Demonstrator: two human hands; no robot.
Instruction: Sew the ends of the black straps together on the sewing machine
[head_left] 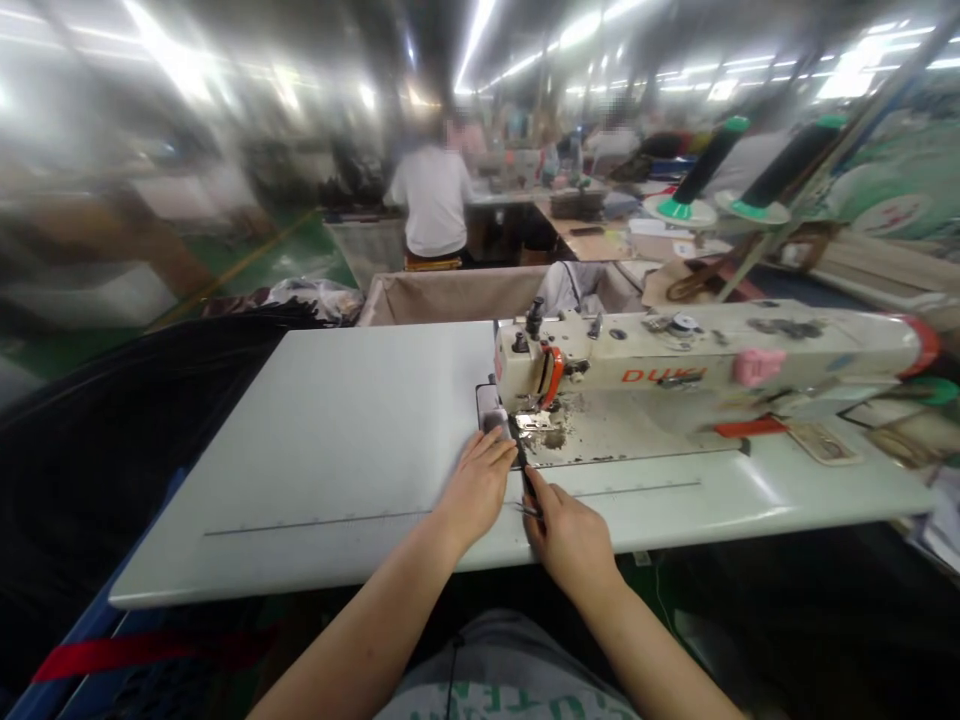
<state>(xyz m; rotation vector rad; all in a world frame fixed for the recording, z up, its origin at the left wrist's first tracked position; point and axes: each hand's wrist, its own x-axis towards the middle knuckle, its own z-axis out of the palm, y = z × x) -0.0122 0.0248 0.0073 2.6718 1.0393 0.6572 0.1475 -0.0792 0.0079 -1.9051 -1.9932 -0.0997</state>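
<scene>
Two hands work: left hand [484, 475] flattened, right hand [566, 525] pinching a dark strip [520, 447], seemingly part-fed into the sewing machine [705, 350], some remaining.
</scene>
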